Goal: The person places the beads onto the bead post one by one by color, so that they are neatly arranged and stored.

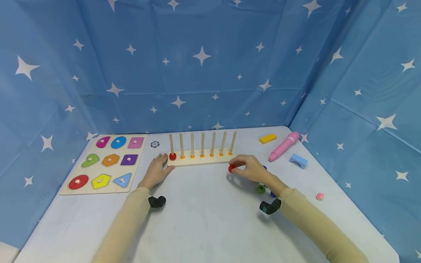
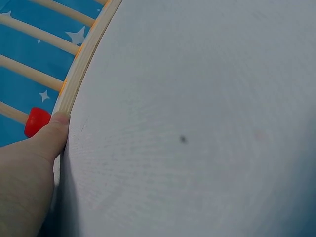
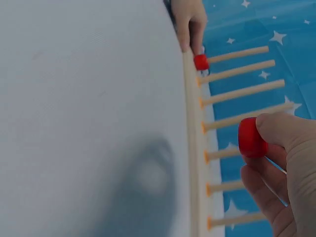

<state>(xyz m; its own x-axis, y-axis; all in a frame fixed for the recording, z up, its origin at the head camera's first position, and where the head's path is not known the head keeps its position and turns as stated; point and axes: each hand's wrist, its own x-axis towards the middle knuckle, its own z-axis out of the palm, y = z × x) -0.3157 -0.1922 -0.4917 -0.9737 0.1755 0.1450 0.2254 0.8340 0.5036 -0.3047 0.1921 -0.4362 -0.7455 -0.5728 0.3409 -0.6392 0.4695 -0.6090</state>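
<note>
A wooden peg board with a row of upright pegs stands on the table, a red bead at the foot of its leftmost peg. My left hand holds the board's left end, thumb against the front edge and fingers by the end. Just off the front right corner, my right hand pinches another red bead between thumb and fingers, above the table. Under the right wrist lie a green bead and blue beads, partly hidden by the arm.
A shape puzzle board lies at the left, with a small round black-and-white piece beside it. At the right are a yellow block, a pink pen-like toy, a blue arch block and a small pink piece. Starry curtains enclose the back and sides.
</note>
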